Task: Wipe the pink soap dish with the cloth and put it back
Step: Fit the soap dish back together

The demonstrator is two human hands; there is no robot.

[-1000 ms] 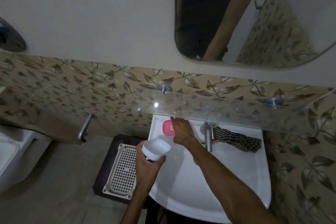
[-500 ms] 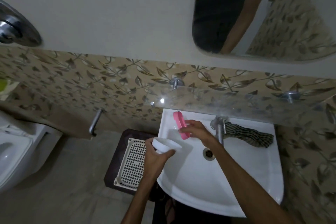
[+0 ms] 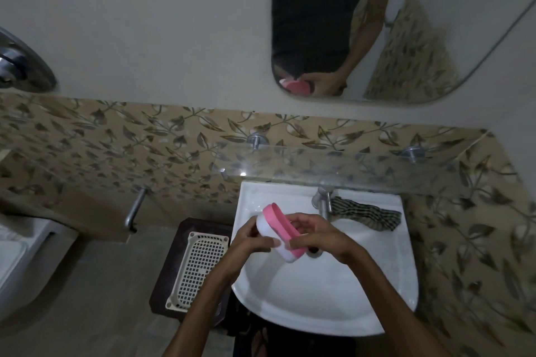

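Note:
Over the white sink I hold the soap dish with both hands. Its pink part sits pressed against its white part, tilted on edge above the basin. My left hand grips the white part from the left. My right hand clasps the pink part from the right, fingers curled over its edge. The dark checked cloth lies crumpled on the sink's back rim, right of the tap, and neither hand touches it.
A glass shelf juts from the tiled wall just above the sink's back. A mirror hangs higher up. On the floor at the left stand a dark stool with a cream grid tray and a toilet's edge.
My right hand lifted the pink part off the sink's back rim and brought it to the white part in my left hand. Both halves now meet over the basin.

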